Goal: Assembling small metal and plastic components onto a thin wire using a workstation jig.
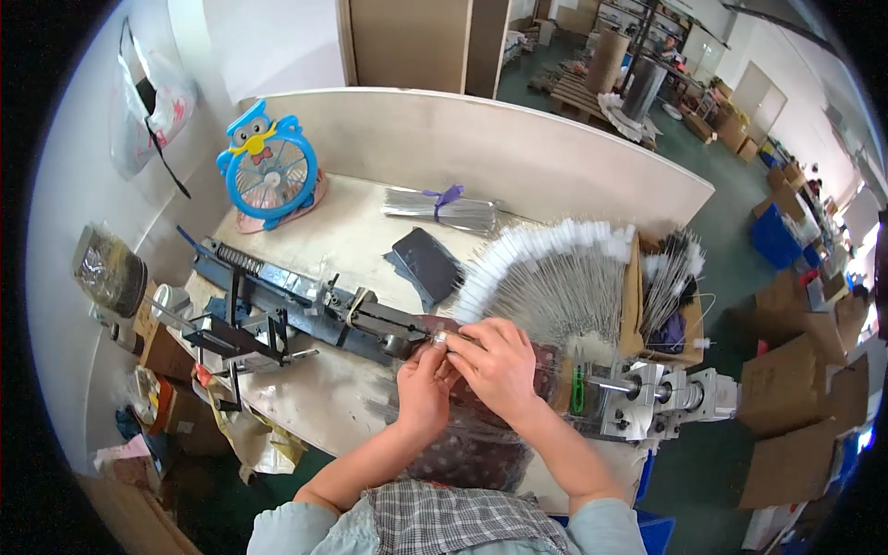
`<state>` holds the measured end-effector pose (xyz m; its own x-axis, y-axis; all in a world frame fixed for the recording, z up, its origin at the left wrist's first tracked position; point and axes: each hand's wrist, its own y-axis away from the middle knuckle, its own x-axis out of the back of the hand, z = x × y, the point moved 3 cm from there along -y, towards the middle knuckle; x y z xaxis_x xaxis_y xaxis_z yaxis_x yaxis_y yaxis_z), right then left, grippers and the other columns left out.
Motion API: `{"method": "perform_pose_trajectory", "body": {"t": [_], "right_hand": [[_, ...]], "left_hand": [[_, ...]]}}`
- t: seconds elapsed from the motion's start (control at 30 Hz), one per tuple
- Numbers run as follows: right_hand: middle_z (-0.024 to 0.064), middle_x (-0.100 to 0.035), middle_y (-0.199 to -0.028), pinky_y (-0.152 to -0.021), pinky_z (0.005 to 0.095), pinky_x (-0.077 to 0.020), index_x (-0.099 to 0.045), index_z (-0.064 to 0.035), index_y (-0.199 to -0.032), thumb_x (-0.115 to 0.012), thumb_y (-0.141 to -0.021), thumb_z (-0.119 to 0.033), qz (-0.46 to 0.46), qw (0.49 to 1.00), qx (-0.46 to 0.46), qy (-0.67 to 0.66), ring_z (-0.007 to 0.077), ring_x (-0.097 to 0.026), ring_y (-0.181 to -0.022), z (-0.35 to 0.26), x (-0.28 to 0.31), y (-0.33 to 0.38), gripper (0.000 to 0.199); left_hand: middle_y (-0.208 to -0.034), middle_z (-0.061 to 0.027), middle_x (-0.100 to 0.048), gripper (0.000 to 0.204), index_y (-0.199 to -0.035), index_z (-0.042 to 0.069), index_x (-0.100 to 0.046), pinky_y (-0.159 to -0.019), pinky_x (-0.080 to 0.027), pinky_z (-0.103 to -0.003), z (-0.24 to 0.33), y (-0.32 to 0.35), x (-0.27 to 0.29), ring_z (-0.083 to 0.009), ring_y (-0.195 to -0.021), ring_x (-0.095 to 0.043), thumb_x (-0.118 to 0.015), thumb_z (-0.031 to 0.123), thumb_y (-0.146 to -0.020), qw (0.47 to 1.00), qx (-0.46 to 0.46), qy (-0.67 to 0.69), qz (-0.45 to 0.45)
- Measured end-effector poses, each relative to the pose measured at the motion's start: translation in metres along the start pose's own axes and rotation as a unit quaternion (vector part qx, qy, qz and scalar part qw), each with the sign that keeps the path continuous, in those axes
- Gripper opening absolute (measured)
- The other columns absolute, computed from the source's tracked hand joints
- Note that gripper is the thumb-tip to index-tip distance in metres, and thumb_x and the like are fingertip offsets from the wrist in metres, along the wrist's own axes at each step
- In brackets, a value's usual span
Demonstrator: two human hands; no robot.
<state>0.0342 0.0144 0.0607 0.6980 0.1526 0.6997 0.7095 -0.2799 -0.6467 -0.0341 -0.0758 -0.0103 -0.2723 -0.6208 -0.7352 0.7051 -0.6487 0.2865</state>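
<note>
My left hand [422,384] and my right hand [499,363] meet over the middle of the workbench, fingers pinched together on a small white-tipped wire piece [442,339] beside the head of a blue metal jig [277,298]. Just beyond my right hand a fan of thin wire brushes with white tips [546,273] is spread out on the bench. A dark red dotted cloth [476,444] lies under my forearms.
A blue owl-shaped fan [268,166] stands at the back left. A tied bundle of wires [442,209] and a dark phone [425,261] lie on the bench. A cardboard box of brushes [671,296] sits right, a grey metal fixture [647,398] at the near right.
</note>
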Motion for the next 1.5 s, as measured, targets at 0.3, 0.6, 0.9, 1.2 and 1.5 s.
{"method": "perform_pose_trajectory", "body": {"t": [0.3, 0.6, 0.9, 1.2, 1.5], "right_hand": [[-0.0016, -0.061, -0.092, -0.072, 0.034, -0.0462, -0.069, -0.0148, -0.091, -0.072, -0.068, -0.017, -0.021, 0.999, -0.004, -0.046, 0.0198, -0.055, -0.091, 0.014, 0.006, 0.011, 0.024], [0.0025, -0.063, -0.092, -0.073, 0.0331, -0.0473, -0.07, -0.0106, -0.091, -0.075, -0.065, -0.014, -0.022, 0.999, -0.011, -0.046, 0.0223, -0.057, -0.087, 0.007, 0.004, 0.009, 0.026], [0.004, -0.063, -0.095, -0.075, 0.0342, -0.0474, -0.069, -0.0099, -0.091, -0.075, -0.066, -0.015, -0.031, 0.999, -0.017, -0.041, 0.0233, -0.058, -0.089, 0.001, 0.002, 0.004, 0.026], [0.0035, -0.062, -0.095, -0.076, 0.0337, -0.047, -0.069, -0.0098, -0.094, -0.074, -0.066, -0.015, -0.034, 0.999, -0.013, -0.035, 0.0231, -0.057, -0.091, -0.006, -0.003, -0.004, 0.029], [0.0029, -0.063, -0.095, -0.074, 0.0329, -0.0468, -0.068, -0.0092, -0.093, -0.075, -0.064, -0.015, -0.015, 0.999, -0.016, -0.037, 0.0223, -0.058, -0.089, 0.0, -0.004, 0.004, 0.03]], "left_hand": [[-0.092, -0.0074, -0.061, 0.009, -0.095, 0.001, -0.056, -0.073, -0.05, -0.03, -0.002, 0.001, -0.002, -0.0149, -0.084, -0.061, -0.054, 0.004, -0.087, 1.0, -0.011, -0.006, 0.005], [-0.092, -0.0062, -0.061, 0.007, -0.092, 0.002, -0.057, -0.077, -0.048, -0.029, -0.001, 0.003, 0.0, -0.0137, -0.084, -0.06, -0.055, 0.006, -0.087, 0.999, 0.009, 0.033, 0.023], [-0.077, 0.0013, -0.054, 0.018, -0.087, 0.008, -0.055, -0.075, -0.046, -0.034, 0.0, 0.003, 0.0, -0.0124, -0.077, -0.056, -0.047, 0.024, -0.092, 0.999, 0.02, 0.037, 0.031], [-0.095, -0.0026, -0.061, 0.022, -0.097, 0.009, -0.056, -0.083, -0.045, -0.035, -0.004, 0.001, 0.006, -0.0164, -0.09, -0.058, -0.044, 0.027, -0.094, 0.997, 0.022, 0.07, 0.016], [-0.09, -0.0045, -0.061, 0.011, -0.092, 0.005, -0.056, -0.077, -0.047, -0.03, -0.007, -0.001, 0.011, -0.0141, -0.084, -0.06, -0.05, 0.014, -0.09, 0.996, 0.029, 0.062, -0.049]]}}
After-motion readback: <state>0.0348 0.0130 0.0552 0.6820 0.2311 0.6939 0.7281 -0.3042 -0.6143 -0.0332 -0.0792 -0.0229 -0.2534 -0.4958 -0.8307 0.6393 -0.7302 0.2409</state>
